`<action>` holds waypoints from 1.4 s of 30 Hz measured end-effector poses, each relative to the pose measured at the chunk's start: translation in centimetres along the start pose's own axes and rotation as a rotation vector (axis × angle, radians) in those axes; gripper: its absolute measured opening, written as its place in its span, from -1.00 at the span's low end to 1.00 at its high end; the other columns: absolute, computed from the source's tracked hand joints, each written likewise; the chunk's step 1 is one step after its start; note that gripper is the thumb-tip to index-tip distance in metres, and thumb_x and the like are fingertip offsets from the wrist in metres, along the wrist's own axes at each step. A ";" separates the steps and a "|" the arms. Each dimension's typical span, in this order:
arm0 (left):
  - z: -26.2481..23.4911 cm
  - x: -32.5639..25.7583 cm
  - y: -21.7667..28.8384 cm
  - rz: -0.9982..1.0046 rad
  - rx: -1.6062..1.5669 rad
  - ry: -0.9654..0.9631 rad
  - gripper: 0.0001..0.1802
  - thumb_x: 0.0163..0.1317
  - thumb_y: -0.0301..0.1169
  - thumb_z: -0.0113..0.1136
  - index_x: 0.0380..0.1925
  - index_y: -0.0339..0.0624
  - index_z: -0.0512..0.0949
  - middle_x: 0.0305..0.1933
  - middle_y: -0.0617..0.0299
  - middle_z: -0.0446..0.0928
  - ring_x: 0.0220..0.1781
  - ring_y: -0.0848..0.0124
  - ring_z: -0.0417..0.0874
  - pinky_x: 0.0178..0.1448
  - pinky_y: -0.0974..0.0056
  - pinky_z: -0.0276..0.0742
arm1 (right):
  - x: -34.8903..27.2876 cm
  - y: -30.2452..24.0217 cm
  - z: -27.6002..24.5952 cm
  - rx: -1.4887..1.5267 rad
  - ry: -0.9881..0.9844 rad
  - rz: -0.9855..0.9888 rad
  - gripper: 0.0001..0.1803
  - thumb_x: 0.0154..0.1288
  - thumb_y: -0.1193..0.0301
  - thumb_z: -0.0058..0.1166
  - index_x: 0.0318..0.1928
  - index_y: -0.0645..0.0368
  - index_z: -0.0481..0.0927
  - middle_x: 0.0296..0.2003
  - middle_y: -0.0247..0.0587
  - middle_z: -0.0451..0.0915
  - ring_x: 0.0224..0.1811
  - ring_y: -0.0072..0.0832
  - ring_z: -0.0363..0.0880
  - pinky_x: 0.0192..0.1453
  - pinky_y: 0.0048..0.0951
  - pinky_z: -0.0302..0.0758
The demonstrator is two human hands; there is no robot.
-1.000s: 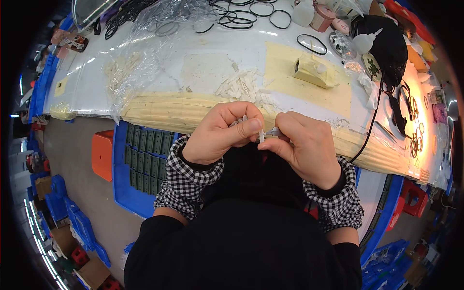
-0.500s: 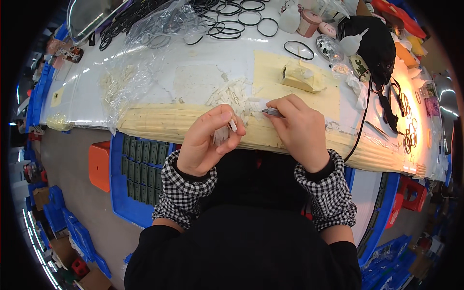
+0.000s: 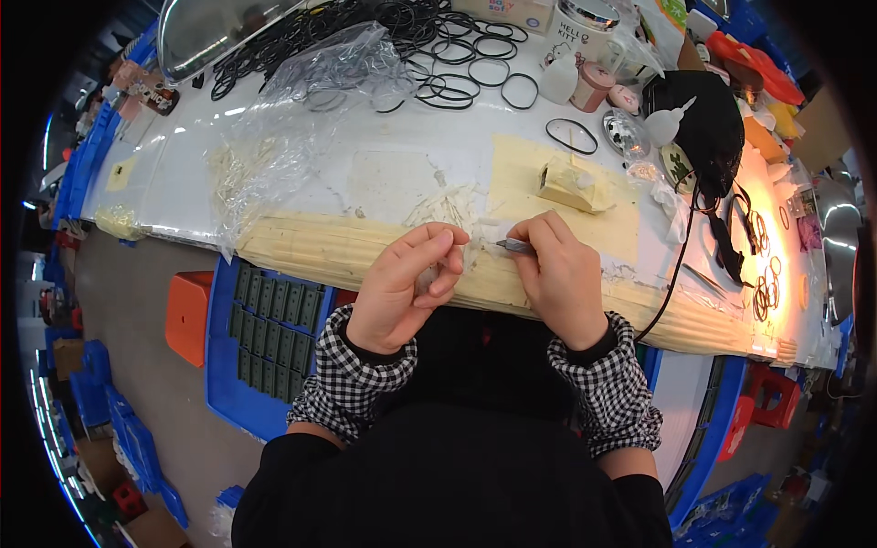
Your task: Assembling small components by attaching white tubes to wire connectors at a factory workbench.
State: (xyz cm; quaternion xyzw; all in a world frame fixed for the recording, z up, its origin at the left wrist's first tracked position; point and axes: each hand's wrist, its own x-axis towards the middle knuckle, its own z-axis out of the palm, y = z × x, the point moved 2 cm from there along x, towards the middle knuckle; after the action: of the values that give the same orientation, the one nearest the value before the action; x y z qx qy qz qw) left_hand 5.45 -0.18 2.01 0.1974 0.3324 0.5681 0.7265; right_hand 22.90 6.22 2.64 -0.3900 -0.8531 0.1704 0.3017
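My left hand (image 3: pixel 405 285) is held over the padded front edge of the table, its fingers curled and the thumb against the index finger. A small pale piece, partly hidden, shows inside those fingers. Just to its right, my right hand (image 3: pixel 564 281) pinches a short grey pointed tool (image 3: pixel 516 246), tip toward the left hand; its exact kind cannot be made out. Between and beyond the hands lies a loose pile of thin cream-coloured strips (image 3: pixel 445 208) on the white tabletop. Both hands are close together but apart.
A yellowish taped block (image 3: pixel 577 185) stands on a cream sheet (image 3: pixel 512 169). Black rubber rings (image 3: pixel 452 89) and crumpled clear plastic (image 3: pixel 338 68) lie farther back. Tweezers (image 3: pixel 705 280) and a black cable (image 3: pixel 674 274) are at right. A blue crate (image 3: pixel 219 379) with dark green parts and an orange stool (image 3: pixel 189 320) stand below left.
The view has tilted, so the table appears lower. My left hand has come nearer the pointed tool, and the pale piece in it is less visible. The right hand keeps its grip.
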 end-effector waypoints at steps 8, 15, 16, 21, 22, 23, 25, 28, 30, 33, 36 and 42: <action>0.6 -0.1 -0.2 -0.002 0.023 0.043 -0.79 0.38 -0.35 -0.05 -0.15 -0.27 0.44 -0.47 0.39 0.38 -0.59 0.70 0.20 -0.53 0.58 0.10 | 0.3 -0.5 0.1 0.160 0.064 0.033 -0.79 -0.03 0.64 0.09 -0.31 0.18 0.51 -0.43 -0.18 0.58 -0.43 -0.27 0.58 -0.38 -0.40 0.49; 0.8 0.2 -0.4 0.028 0.048 0.067 -0.78 0.33 -0.37 0.06 -0.11 -0.28 0.47 -0.51 0.43 0.36 -0.59 0.72 0.19 -0.50 0.59 0.09 | 1.1 -1.3 -0.4 0.301 0.140 0.014 -0.80 0.02 0.70 0.08 -0.29 0.26 0.58 -0.42 -0.16 0.59 -0.42 -0.33 0.61 -0.37 -0.49 0.50; 0.9 0.3 -0.3 0.034 0.065 0.077 -0.78 0.33 -0.37 0.07 -0.11 -0.28 0.47 -0.52 0.44 0.35 -0.60 0.72 0.18 -0.51 0.59 0.09 | 1.3 -1.6 -0.6 0.343 0.150 0.029 -0.80 0.03 0.71 0.08 -0.29 0.27 0.58 -0.42 -0.16 0.59 -0.42 -0.37 0.62 -0.38 -0.51 0.50; 1.3 0.5 -0.4 0.047 0.107 0.056 -0.78 0.33 -0.37 0.07 -0.11 -0.25 0.47 -0.57 0.47 0.30 -0.61 0.73 0.15 -0.52 0.57 0.06 | 1.2 -2.9 -1.5 0.469 0.187 0.095 -0.82 0.03 0.71 0.16 -0.30 0.28 0.59 -0.42 -0.19 0.59 -0.46 -0.52 0.57 -0.43 -0.59 0.48; 1.6 0.4 -0.4 0.043 0.112 0.046 -0.79 0.34 -0.37 0.05 -0.12 -0.25 0.46 -0.57 0.47 0.29 -0.61 0.73 0.14 -0.52 0.57 0.05 | 1.1 -3.2 -1.6 0.492 0.196 0.111 -0.82 0.02 0.70 0.18 -0.31 0.27 0.60 -0.41 -0.19 0.60 -0.47 -0.54 0.56 -0.44 -0.59 0.47; 1.7 0.5 -0.4 0.039 0.117 0.037 -0.80 0.35 -0.37 0.03 -0.13 -0.25 0.45 -0.58 0.47 0.29 -0.61 0.72 0.13 -0.53 0.56 0.04 | 1.0 -3.3 -1.7 0.516 0.204 0.126 -0.82 0.01 0.70 0.21 -0.31 0.27 0.60 -0.41 -0.20 0.60 -0.48 -0.56 0.55 -0.46 -0.60 0.46; 1.7 0.9 -0.8 0.021 0.088 0.020 -0.83 0.34 -0.37 0.04 -0.18 -0.22 0.46 -0.57 0.47 0.31 -0.61 0.72 0.14 -0.53 0.56 0.04 | 0.8 -3.1 -1.2 0.514 0.273 0.061 -0.83 0.04 0.65 0.24 -0.32 0.23 0.60 -0.43 -0.33 0.58 -0.59 -0.72 0.26 -0.55 -0.69 0.19; 1.7 1.4 -0.8 -0.012 0.031 -0.009 -0.87 0.33 -0.37 0.06 -0.25 -0.19 0.45 -0.56 0.46 0.33 -0.61 0.72 0.14 -0.53 0.55 0.05 | 0.6 -2.9 -1.0 0.505 0.318 -0.018 -0.83 0.03 0.62 0.27 -0.32 0.20 0.60 -0.45 -0.40 0.56 -0.64 -0.79 0.12 -0.60 -0.73 0.05; 1.7 1.7 -0.6 -0.015 0.004 -0.015 -0.87 0.32 -0.37 0.07 -0.27 -0.20 0.46 -0.57 0.46 0.32 -0.61 0.71 0.14 -0.53 0.55 0.04 | 0.7 -2.9 -1.1 0.490 0.328 -0.048 -0.82 0.02 0.62 0.29 -0.33 0.19 0.60 -0.45 -0.40 0.56 -0.64 -0.78 0.12 -0.60 -0.72 0.06; 1.7 2.0 -0.4 0.014 0.007 -0.015 -0.84 0.32 -0.36 0.09 -0.25 -0.24 0.47 -0.61 0.48 0.30 -0.61 0.71 0.14 -0.52 0.55 0.03 | 1.1 -2.9 -1.5 0.449 0.316 -0.048 -0.81 -0.01 0.61 0.31 -0.34 0.19 0.60 -0.46 -0.38 0.56 -0.65 -0.75 0.13 -0.60 -0.70 0.07; 1.7 2.3 -0.5 0.033 0.046 -0.031 -0.84 0.33 -0.35 0.07 -0.27 -0.22 0.46 -0.60 0.47 0.29 -0.61 0.71 0.14 -0.52 0.55 0.04 | 1.0 -2.5 -1.7 0.403 0.286 -0.039 -0.82 -0.02 0.60 0.31 -0.36 0.20 0.60 -0.46 -0.35 0.56 -0.65 -0.72 0.17 -0.61 -0.68 0.08; 2.1 2.6 -0.9 -0.043 -0.072 -0.095 -0.82 0.35 -0.28 0.01 -0.31 -0.15 0.41 -0.56 0.47 0.26 -0.62 0.72 0.10 -0.54 0.57 0.03 | 1.1 -2.3 -1.5 0.355 0.289 -0.156 -0.80 -0.03 0.55 0.32 -0.35 0.22 0.58 -0.47 -0.29 0.56 -0.59 -0.59 0.38 -0.58 -0.61 0.24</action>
State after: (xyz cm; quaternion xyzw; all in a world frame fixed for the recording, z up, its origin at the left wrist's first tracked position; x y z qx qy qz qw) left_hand 7.95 2.27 2.24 0.1906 0.2811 0.5541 0.7600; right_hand 22.00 5.62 5.39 -0.2842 -0.7853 0.2362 0.4967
